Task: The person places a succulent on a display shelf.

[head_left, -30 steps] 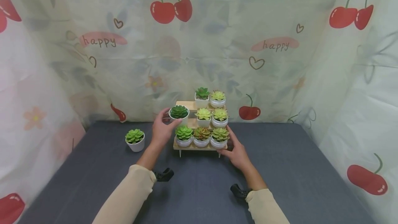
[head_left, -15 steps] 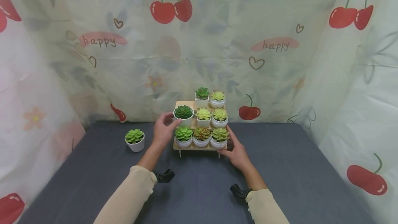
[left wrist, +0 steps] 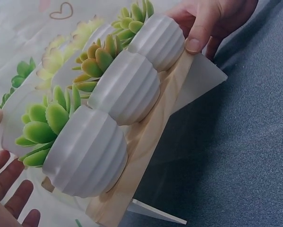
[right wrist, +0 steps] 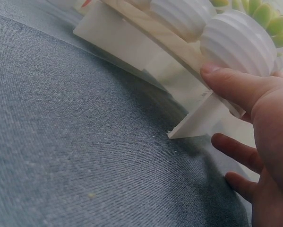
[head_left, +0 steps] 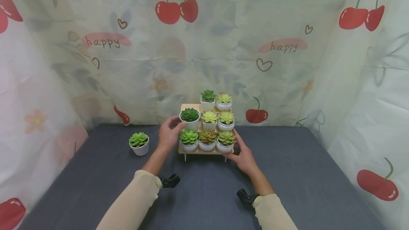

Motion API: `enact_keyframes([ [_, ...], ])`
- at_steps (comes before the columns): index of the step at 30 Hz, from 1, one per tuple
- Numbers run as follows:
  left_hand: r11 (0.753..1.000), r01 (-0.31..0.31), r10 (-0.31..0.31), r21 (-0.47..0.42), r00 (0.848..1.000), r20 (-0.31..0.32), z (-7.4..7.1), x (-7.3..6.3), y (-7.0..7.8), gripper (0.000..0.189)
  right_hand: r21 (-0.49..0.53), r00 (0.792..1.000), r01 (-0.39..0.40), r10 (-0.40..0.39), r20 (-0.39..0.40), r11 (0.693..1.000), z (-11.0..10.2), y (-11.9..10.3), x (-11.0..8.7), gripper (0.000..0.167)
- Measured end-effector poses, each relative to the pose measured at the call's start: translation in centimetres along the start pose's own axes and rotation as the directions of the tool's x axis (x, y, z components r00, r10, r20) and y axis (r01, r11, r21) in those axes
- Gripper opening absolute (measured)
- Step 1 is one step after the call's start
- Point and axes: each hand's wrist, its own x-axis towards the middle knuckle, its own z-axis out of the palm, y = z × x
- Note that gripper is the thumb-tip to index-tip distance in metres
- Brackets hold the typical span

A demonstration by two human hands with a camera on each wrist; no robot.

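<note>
In the head view a dark green succulent in a white pot [head_left: 190, 125] stands at the left of the wooden plant stand's middle tier. My left hand [head_left: 167, 134] is at the pot's left side, thumb and index fingertips at its edge; in the left wrist view its fingers [left wrist: 19, 198] are spread and fairly straight. My right hand [head_left: 244, 157] grips the front right corner of the plant stand [head_left: 204, 152], thumb [right wrist: 226, 82] on the bottom shelf's edge. Right above the thumb sits a ribbed white pot [right wrist: 235, 42]. The right index fingertip is hidden.
Three potted succulents [head_left: 207, 146] line the bottom tier. Two light green ones [head_left: 210, 125] stand on the middle tier, two more [head_left: 207, 105] on top. Another potted succulent [head_left: 139, 148] stands on the dark tablecloth [head_left: 204, 194], left of my arm. A cherry-print curtain [head_left: 220, 63] hangs behind.
The dark green succulent has moved right onto the middle tier. My left hand has moved slightly right, and its fingers now overlap the pot less. My right hand has stayed in place.
</note>
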Motion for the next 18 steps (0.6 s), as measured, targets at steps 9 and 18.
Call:
enact_keyframes([
  [9, 1.0, -0.028, 0.028, 0.009, 1.0, 0.003, -0.09, -0.07, 0.09, 0.037, 0.01, 1.0, 0.002, -0.003, 0.002, 1.0, -0.02, -0.05, -0.03, 0.1],
  [18, 0.991, -0.001, -0.012, 0.137, 0.995, 0.094, 0.38, 0.37, 0.65, 0.074, 0.008, 1.0, 0.001, -0.001, 0.0, 1.0, 0.02, -0.05, -0.08, 0.1],
])
